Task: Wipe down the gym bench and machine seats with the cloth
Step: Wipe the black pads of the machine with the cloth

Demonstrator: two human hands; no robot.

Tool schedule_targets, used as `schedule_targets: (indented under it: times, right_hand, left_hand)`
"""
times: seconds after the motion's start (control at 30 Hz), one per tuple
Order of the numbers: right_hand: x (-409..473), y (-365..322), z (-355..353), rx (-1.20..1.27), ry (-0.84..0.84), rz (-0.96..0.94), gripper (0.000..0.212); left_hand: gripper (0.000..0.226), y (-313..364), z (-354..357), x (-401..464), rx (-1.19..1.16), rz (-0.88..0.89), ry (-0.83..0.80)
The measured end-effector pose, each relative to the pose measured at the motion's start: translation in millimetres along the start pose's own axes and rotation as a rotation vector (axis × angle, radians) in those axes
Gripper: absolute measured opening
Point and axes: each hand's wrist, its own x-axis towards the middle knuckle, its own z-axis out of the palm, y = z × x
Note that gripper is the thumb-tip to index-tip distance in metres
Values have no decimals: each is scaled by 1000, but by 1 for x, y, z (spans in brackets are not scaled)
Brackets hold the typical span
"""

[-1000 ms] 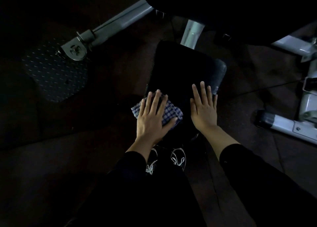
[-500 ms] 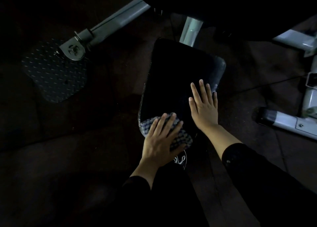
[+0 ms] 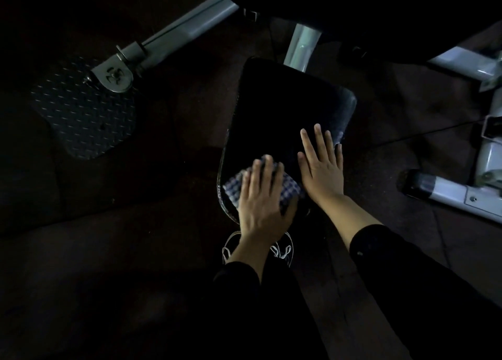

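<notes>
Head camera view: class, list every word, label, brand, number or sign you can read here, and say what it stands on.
None can be read: the scene is very dark.
Black padded machine seat: no legible text.
Grey metal machine frame: no legible label.
Blue-and-white checked cloth under the left hand: pattern only.

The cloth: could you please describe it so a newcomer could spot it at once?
Find the black padded seat at the centre. At its near left corner, the left hand presses flat on the cloth. Its blue-and-white check is the only pattern on the seat.
</notes>
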Motion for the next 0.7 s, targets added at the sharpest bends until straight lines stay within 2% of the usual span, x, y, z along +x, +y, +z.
schedule_targets:
  times: [0.07, 0.13, 0.3, 0.4, 0.47, 0.57, 0.7]
  right_hand:
    - [0, 1, 1, 7, -1, 8, 53]
    - [-1, 0, 2, 7, -2, 13, 53]
    - [-1, -3, 2, 7, 12, 11, 53]
    - [-2, -4, 1, 13, 7, 19, 53]
    - [-2, -3, 0, 12, -7, 19, 54]
    - [-1, 0, -1, 2, -19, 17, 54]
    - [0, 0, -2, 6, -2, 0, 54]
  left_hand:
    - [71, 2, 8, -22, -12, 104, -9]
    - [70, -10, 13, -41, -13, 117, 23]
    - [71, -55, 5, -43, -24, -76, 89]
    - [74, -51, -7, -12, -56, -213, 59]
    - [77, -35, -12, 9, -30, -233, 27]
    - [78, -11, -11, 22, 29, -135, -43]
    - [70, -7, -1, -7, -12, 84, 4]
